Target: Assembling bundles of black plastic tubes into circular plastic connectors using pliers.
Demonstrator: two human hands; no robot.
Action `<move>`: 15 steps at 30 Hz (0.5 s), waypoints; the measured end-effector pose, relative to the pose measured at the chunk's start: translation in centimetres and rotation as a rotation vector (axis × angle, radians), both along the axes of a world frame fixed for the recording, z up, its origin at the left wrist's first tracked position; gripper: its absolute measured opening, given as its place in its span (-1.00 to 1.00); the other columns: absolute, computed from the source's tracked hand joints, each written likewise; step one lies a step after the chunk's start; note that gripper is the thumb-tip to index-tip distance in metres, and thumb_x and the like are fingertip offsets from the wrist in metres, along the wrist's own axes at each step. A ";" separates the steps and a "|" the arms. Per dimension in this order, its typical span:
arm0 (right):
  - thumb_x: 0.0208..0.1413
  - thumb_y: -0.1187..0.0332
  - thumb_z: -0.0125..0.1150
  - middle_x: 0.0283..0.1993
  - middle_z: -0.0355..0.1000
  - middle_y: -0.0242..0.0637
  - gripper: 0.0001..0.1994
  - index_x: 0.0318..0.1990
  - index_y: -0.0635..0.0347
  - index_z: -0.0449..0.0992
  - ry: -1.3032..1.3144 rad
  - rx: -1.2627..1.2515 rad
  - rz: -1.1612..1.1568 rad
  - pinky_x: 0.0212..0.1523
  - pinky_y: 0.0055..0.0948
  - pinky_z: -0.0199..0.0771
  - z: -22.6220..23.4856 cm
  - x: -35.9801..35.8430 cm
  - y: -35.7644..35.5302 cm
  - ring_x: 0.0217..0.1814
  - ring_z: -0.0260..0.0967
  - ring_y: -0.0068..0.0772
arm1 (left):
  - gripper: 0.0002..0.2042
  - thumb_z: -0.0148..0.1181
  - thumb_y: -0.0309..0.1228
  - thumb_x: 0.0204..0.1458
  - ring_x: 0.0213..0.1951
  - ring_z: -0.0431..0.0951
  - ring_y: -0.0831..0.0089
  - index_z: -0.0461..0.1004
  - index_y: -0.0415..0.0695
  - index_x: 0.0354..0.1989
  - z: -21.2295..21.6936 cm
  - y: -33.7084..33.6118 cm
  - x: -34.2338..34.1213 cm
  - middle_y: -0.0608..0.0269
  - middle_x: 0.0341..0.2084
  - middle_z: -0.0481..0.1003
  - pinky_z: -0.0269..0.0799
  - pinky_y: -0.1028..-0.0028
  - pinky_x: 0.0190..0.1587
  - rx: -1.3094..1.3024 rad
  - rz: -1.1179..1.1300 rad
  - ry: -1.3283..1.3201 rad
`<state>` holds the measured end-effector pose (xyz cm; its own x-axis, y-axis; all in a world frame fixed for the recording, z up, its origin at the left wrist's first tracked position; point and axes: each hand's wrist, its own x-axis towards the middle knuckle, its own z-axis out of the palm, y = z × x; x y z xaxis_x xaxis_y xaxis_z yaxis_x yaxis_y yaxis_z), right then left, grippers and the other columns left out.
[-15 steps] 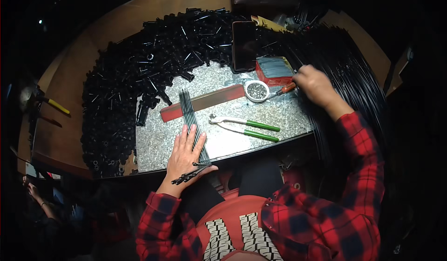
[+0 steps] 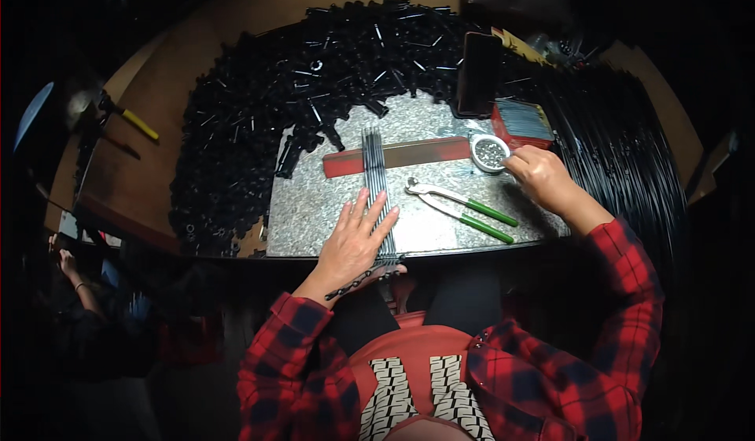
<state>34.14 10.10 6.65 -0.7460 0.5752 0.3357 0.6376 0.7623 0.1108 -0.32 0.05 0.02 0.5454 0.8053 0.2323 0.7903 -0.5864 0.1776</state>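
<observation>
The rods (image 2: 376, 175) are pinned flat by the open left hand (image 2: 355, 240) at the plate's (image 2: 314, 213) near edge. The tin (image 2: 489, 152) is touched by the curled right hand (image 2: 541, 175); pliers (image 2: 462, 209) lie between.

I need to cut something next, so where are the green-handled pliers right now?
The pliers lie on the metal plate right of centre in the head view, between the left hand on the rods and the right hand.

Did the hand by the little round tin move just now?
Yes. The right hand slid slightly left and nearer, closer to the round tin, whereas earlier it reached beyond it.
</observation>
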 end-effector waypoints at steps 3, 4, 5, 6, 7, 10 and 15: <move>-0.12 0.55 0.19 -0.45 0.38 -0.19 -0.74 -0.18 0.25 0.46 0.167 -0.014 0.129 -0.40 -0.28 0.44 -0.5 -5.3 0.9 -0.40 0.40 -0.15 | -0.13 0.24 0.16 -0.19 0.34 -0.07 -0.09 0.16 -0.13 0.26 -1.3 0.2 -0.5 -0.01 0.29 0.05 -0.10 0.03 0.33 0.062 0.019 0.090; -0.13 0.56 0.19 -0.46 0.36 -0.20 -0.71 -0.16 0.24 0.46 0.220 -0.007 0.157 -0.40 -0.27 0.43 -0.4 -6.9 1.4 -0.39 0.40 -0.15 | -0.13 0.22 0.18 -0.18 0.34 -0.07 -0.09 0.16 -0.12 0.26 -1.5 0.3 -0.6 -0.01 0.29 0.05 -0.10 0.03 0.32 0.114 0.021 0.162; -0.13 0.56 0.19 -0.46 0.36 -0.20 -0.71 -0.16 0.24 0.46 0.226 -0.004 0.161 -0.40 -0.27 0.43 -0.7 -8.3 2.2 -0.39 0.40 -0.15 | -0.12 0.19 0.20 -0.17 0.34 -0.07 -0.09 0.15 -0.13 0.26 -1.6 0.3 -0.7 0.01 0.29 0.05 -0.10 0.03 0.33 0.113 0.025 0.170; -0.06 0.51 0.11 -0.44 0.37 -0.20 -0.75 -0.16 0.20 0.48 0.209 -0.011 0.122 -0.36 -0.27 0.44 -1.4 -9.4 3.3 -0.33 0.41 -0.15 | -0.12 0.19 0.20 -0.17 0.34 -0.07 -0.09 0.15 -0.13 0.26 -1.5 0.4 -0.5 0.01 0.29 0.05 -0.10 0.03 0.33 0.117 0.021 0.173; 0.01 0.47 0.03 -0.41 0.37 -0.21 -0.78 -0.16 0.17 0.49 0.196 -0.019 0.085 -0.32 -0.27 0.44 -2.1 -10.5 4.3 -0.27 0.41 -0.15 | -0.11 0.19 0.21 -0.17 0.34 -0.07 -0.08 0.14 -0.15 0.26 -1.4 0.5 -0.4 0.01 0.29 0.05 -0.10 0.03 0.33 0.102 0.021 0.156; 0.03 0.45 -0.01 -0.37 0.38 -0.19 -0.76 -0.15 0.13 0.51 0.163 -0.013 -0.006 -0.28 -0.25 0.45 -3.4 -13.2 6.3 -0.22 0.42 -0.17 | -0.08 0.17 0.22 -0.18 0.34 -0.06 -0.06 0.12 -0.20 0.26 -1.5 0.6 -0.3 0.03 0.30 0.06 -0.11 0.03 0.33 0.093 0.013 0.117; 0.01 0.41 0.01 -0.34 0.38 -0.14 -0.79 -0.24 0.15 0.55 0.150 -0.029 -0.006 -0.25 -0.23 0.47 -4.7 -15.2 7.8 -0.21 0.42 -0.12 | -0.31 0.02 -0.17 -0.09 0.32 0.00 -0.05 0.12 -0.19 0.27 -1.5 0.1 -0.4 0.04 0.29 0.09 -0.04 0.02 0.30 0.106 0.013 0.067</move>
<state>18.96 17.85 1.91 -0.6851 0.5908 0.4261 0.6501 0.7598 -0.0083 -0.68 0.13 -1.49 0.5522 0.7854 0.2797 0.8059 -0.5888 0.0621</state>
